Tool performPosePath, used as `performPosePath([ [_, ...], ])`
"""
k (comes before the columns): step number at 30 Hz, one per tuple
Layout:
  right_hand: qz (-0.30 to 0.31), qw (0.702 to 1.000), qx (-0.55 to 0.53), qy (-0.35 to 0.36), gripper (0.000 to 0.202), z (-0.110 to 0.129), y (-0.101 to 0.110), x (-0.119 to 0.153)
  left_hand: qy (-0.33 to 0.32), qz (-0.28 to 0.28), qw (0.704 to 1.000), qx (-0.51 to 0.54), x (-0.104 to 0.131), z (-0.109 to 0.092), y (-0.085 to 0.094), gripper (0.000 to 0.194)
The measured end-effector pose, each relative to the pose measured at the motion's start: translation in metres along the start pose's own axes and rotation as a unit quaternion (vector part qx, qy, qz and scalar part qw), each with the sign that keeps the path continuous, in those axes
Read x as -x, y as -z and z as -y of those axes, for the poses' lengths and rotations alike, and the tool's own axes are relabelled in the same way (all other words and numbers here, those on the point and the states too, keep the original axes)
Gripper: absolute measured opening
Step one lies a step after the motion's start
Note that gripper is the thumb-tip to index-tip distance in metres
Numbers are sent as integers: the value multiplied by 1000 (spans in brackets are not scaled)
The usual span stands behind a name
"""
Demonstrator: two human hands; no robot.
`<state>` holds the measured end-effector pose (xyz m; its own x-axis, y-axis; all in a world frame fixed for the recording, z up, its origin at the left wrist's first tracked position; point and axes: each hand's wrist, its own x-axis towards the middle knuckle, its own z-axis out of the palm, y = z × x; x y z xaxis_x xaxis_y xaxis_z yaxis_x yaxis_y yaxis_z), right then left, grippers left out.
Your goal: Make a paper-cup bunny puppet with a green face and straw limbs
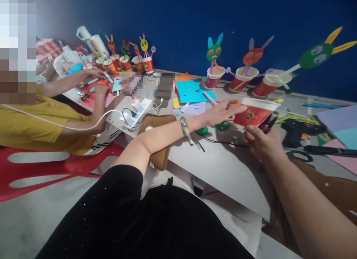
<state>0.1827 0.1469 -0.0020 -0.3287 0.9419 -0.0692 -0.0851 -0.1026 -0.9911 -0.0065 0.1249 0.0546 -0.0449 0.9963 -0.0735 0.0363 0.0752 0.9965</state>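
Observation:
A red paper cup (252, 116) with a white rim and a gold design lies tilted between my two hands above the table. My right hand (264, 140) grips its lower side, thumb against the red wall; a dark slim item (270, 123) shows by those fingers, its kind unclear. My left hand (224, 112), with a bracelet at the wrist, has its fingers on the cup's left edge near the rim, and a bit of orange shows beside them. Below the left hand lies a green paper face (223, 126). Right of the cup is a black glue gun (299, 130).
Along the blue wall stand cups with paper rabbit figures, a green one (214, 52) among them. Coloured paper (195, 90), a power strip (141, 112) and a brown pouch (158, 151) lie leftward. A co-worker in a yellow shirt (55, 129) works at left. Black-handled scissors (301, 155) lie right.

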Motion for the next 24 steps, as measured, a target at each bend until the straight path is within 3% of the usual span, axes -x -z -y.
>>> performPosePath([
  [3, -30, 999, -21, 4, 68, -1, 2, -5, -45, -2, 999, 1, 15, -31, 43, 25],
  [5, -52, 998, -24, 5, 67, -4, 2, -8, -14, -50, 998, 24, 46, -53, 78, 59],
  [6, -60, 998, -24, 4, 64, -5, 2, -9, -4, -100, 994, 36, 67, -60, 95, 52],
  [8, -60, 998, -17, 5, 60, -7, 3, -11, 2, -190, 981, 24, 117, -62, 122, 13],
  [11, -44, 999, -5, 13, 60, -9, 3, -12, 37, -274, 957, -85, 191, -29, 145, 18],
  [15, -60, 998, -9, 15, 67, -8, 2, -14, 73, -410, 889, -189, 251, 49, 155, 24],
  [17, -74, 997, -12, 12, 69, -7, 1, -15, 55, -456, 866, -200, 262, 80, 158, 28],
  [19, -79, 997, -13, 8, 66, -7, 1, -16, 42, -506, 845, -169, 263, 100, 161, 40],
  [24, -70, 997, 5, 27, 61, -12, 5, -17, 87, -517, 848, -71, 256, 104, 168, 59],
])
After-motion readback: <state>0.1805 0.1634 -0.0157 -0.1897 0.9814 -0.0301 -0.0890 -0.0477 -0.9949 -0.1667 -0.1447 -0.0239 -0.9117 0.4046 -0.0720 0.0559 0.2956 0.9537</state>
